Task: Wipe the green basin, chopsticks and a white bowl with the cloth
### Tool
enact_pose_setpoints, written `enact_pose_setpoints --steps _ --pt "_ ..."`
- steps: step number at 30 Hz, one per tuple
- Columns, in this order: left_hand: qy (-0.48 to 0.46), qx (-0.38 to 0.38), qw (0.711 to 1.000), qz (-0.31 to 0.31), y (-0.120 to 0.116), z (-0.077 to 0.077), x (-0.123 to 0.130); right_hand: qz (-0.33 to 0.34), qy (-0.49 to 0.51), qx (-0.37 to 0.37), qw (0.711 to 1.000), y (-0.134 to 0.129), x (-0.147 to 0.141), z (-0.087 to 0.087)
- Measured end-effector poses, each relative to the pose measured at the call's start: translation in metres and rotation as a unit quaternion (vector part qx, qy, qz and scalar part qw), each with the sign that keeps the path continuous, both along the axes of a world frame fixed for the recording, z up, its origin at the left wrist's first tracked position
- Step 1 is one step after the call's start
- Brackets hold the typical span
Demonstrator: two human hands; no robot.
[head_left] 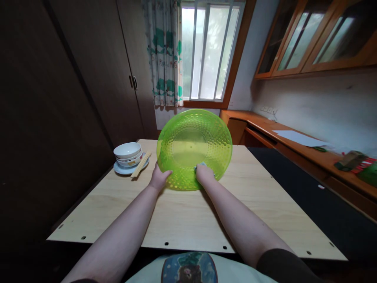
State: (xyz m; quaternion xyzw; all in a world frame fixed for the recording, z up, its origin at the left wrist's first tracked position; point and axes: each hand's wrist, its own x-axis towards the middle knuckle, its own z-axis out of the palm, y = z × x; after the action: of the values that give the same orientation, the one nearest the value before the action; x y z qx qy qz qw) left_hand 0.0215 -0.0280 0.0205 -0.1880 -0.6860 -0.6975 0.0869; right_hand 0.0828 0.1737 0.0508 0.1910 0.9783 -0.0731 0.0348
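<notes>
L hand fingers grip rim of round translucent green plastic tray, upright over pale wooden surface; R hand fingers bunch pale-blue cloth against it, prob. mid-wipe; next stroke needs steady L grip.

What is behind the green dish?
Through the translucent green dish, the wooden tabletop shows faintly, tinted. Finer detail there is obscured; the left hand's fingers behind the rim cannot be made out.
</notes>
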Motion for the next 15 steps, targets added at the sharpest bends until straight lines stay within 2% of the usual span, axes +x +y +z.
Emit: enact_pose_setpoints --steps 5,10,15 --pt "0.043 0.038 0.995 -0.086 -0.001 -0.001 0.002 -0.003 0.003 -0.012 1.000 0.001 -0.002 -0.002" --pt "0.046 0.005 0.996 -0.075 0.002 -0.003 0.002 -0.003 0.000 -0.030 1.000 0.001 -0.005 -0.005" --pt "-0.015 -0.035 0.997 -0.060 0.009 -0.009 0.002 0.058 0.026 -0.022 0.998 -0.004 -0.005 -0.011"
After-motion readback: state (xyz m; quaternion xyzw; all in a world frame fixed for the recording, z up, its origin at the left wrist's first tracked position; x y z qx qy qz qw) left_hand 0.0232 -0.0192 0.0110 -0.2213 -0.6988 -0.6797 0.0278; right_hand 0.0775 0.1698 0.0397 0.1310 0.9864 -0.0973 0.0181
